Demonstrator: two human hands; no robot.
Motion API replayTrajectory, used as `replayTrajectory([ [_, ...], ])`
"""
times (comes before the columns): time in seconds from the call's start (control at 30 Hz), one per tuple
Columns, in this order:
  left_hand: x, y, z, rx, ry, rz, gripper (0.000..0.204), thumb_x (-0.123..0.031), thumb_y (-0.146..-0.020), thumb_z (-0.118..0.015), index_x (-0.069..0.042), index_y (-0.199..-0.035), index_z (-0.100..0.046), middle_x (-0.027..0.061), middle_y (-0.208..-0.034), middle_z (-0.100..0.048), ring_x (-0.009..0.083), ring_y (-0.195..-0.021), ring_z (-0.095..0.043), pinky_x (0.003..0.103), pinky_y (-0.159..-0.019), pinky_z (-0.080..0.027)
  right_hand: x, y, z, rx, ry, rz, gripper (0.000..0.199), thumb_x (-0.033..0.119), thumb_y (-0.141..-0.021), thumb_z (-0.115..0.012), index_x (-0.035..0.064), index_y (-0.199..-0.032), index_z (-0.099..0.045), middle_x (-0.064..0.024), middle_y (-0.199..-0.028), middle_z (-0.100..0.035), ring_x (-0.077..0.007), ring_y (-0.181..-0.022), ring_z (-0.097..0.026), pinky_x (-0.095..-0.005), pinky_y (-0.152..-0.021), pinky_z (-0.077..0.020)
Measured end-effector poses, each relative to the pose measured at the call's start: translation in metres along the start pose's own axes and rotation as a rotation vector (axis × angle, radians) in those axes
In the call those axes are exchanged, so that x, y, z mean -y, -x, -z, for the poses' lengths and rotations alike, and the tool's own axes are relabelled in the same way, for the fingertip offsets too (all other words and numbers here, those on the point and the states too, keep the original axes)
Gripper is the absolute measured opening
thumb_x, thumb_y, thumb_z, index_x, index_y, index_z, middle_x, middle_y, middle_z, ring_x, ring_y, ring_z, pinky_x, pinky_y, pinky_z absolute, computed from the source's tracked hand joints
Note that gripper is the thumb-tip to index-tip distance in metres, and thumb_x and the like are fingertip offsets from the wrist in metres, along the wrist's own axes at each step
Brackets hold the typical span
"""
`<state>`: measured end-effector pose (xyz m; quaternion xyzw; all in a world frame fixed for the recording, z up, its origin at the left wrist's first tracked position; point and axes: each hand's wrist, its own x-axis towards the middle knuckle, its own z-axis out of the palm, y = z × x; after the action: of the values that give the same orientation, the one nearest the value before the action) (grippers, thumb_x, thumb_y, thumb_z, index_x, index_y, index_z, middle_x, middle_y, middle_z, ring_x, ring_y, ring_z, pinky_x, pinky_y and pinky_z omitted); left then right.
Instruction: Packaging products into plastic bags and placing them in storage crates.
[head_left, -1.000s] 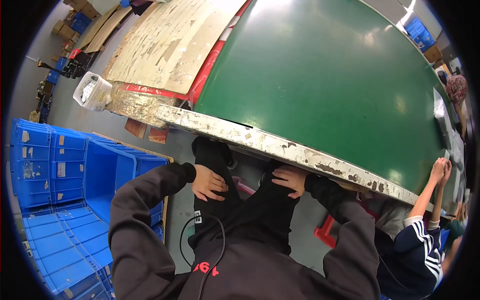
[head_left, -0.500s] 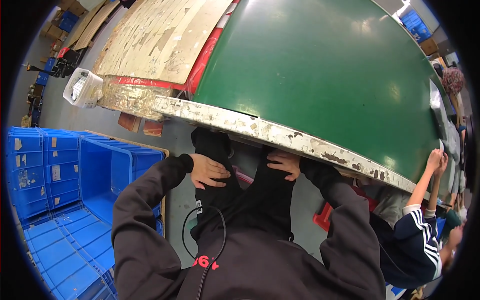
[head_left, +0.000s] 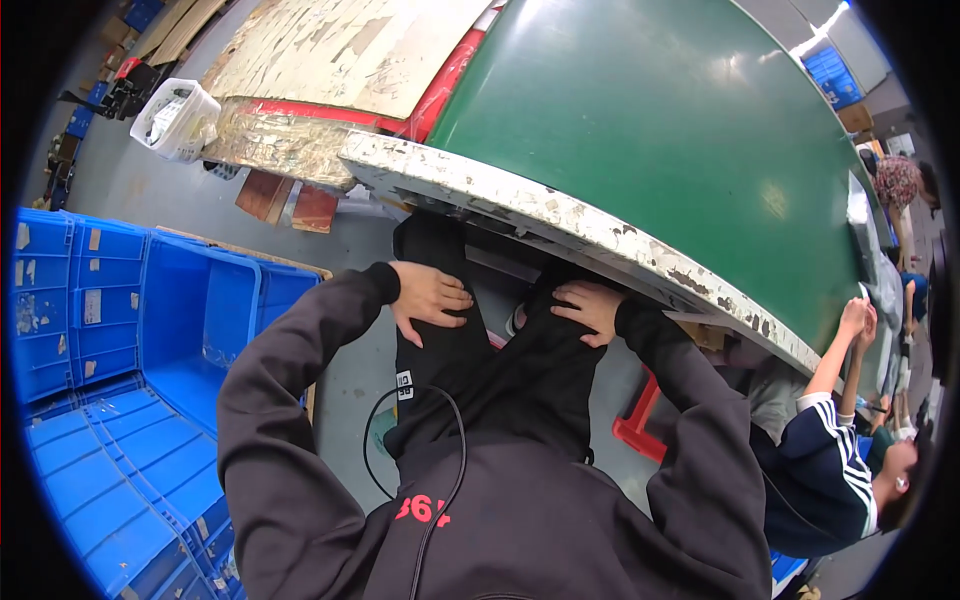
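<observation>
My left hand [head_left: 432, 297] lies flat on the left thigh of my black trousers [head_left: 450, 355], fingers stretched out and thumb apart. On the other thigh rests my right hand [head_left: 592, 308], palm down with its fingers spread. Neither hand holds anything. Just beyond my knees runs the chipped white edge [head_left: 560, 215] of a conveyor with a green belt [head_left: 650, 120]. A thin black cable [head_left: 462, 440] loops over the front of my dark sweatshirt [head_left: 520, 500].
Stacked blue plastic crates [head_left: 110, 300] stand at my left. A white basket [head_left: 178, 120] sits beside a taped, cardboard-topped table [head_left: 340, 60]. A co-worker in a striped-sleeve jacket [head_left: 825, 480] reaches onto the belt at right. A red plastic stool [head_left: 640, 425] is near my right elbow.
My view has shifted slightly, so the conveyor edge sits higher at the left. Both hands stay on my thighs. The co-worker at right leans further into view.
</observation>
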<state>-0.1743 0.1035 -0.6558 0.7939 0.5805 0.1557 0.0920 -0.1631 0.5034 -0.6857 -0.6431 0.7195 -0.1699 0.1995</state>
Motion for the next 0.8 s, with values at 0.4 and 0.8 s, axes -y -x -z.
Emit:
replayTrajectory([
  [0.4,0.039,0.016,0.001,0.020,-0.026,0.425,0.064,-0.056,-0.063,-0.060,-0.001,-0.094,-0.053,0.0179,-0.095,-0.055,0.0380,-0.096,-0.055,0.048,-0.091,-0.045,-0.001,-0.006,0.000,0.029,-0.021,-0.051,0.084,0.038,-0.063,-0.066,0.0022,-0.136,-0.044,-0.0269,-0.137,-0.042,-0.0432,-0.129,-0.040,-0.0523,-0.108,-0.0349],
  [0.8,0.057,0.033,-0.018,-0.096,-0.029,0.354,0.073,-0.046,-0.061,-0.062,0.000,-0.117,-0.051,0.0195,-0.109,-0.055,0.0390,-0.107,-0.054,0.048,-0.099,-0.042,-0.042,0.012,-0.039,-0.165,-0.210,0.046,0.087,0.053,-0.068,-0.053,0.0030,-0.139,-0.046,-0.0269,-0.142,-0.040,-0.0438,-0.129,-0.041,-0.0533,-0.107,-0.0343],
])
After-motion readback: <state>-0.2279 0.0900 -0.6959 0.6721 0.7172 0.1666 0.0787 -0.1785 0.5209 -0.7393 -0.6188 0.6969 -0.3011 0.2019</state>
